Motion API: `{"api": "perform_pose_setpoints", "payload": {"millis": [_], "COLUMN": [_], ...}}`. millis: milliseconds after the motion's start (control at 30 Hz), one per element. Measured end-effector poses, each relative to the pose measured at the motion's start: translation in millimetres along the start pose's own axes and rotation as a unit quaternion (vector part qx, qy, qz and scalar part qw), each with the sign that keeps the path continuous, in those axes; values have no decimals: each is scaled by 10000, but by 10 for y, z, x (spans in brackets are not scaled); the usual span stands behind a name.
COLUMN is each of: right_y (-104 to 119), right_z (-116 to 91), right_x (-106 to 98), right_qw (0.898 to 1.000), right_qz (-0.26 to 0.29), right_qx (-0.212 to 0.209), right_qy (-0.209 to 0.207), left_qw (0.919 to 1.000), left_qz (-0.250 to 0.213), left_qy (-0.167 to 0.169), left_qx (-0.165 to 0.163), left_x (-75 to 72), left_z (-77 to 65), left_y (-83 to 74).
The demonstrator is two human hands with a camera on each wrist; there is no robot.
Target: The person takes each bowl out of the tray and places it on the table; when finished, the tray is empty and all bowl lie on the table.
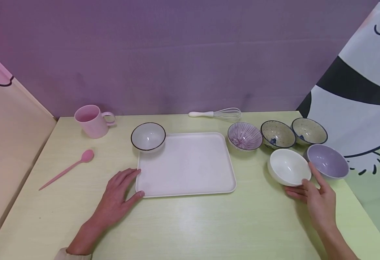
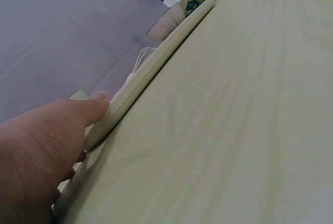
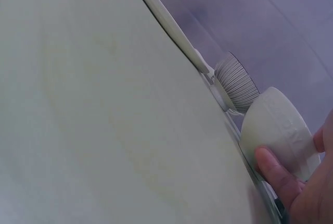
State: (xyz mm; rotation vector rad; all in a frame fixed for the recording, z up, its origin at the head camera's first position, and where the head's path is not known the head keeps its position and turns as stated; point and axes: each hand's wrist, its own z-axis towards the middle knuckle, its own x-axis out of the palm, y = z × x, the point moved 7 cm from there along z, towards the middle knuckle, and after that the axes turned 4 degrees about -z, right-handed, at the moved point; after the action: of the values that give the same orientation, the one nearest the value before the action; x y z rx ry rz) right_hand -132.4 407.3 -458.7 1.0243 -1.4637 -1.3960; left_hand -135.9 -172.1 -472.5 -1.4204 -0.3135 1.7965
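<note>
My right hand point(image 1: 321, 202) holds a plain white bowl point(image 1: 287, 166) by its near right side. The thumb lies against the bowl's outer wall in the right wrist view, where the white bowl point(image 3: 276, 130) shows from the side. A lilac bowl point(image 1: 329, 162) stands just right of it. On the left, my left hand point(image 1: 115, 200) rests at the left edge of a white rectangular tray point(image 1: 186, 162), fingers spread and thumb near its front corner. A white bowl with a dark rim point(image 1: 148, 135) sits at the tray's back left corner.
Behind the white bowl stand two speckled bowls point(image 1: 278, 133) with dark rims. A purple-striped bowl point(image 1: 244, 136) is by the tray's back right corner. A whisk point(image 1: 216, 114) lies along the back edge. Far left are a pink mug point(image 1: 93, 122) and a pink spoon point(image 1: 69, 169).
</note>
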Motion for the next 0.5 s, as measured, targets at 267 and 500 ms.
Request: {"api": "perform_pose_setpoints", "payload": {"millis": [267, 500], "right_y": [15, 23], "right_z": [5, 12], "right_x": [-17, -24], "right_qw": [9999, 9998], "right_qz": [-61, -90], "right_qx": [-53, -40], "right_qy": [-90, -152], "left_qw": [10000, 10000], "left_qz": [10, -12], "left_qy": [-20, -29], "left_qx": [25, 23], "left_x": [-2, -11], "left_z": [1, 5], "left_y": [9, -2]}}
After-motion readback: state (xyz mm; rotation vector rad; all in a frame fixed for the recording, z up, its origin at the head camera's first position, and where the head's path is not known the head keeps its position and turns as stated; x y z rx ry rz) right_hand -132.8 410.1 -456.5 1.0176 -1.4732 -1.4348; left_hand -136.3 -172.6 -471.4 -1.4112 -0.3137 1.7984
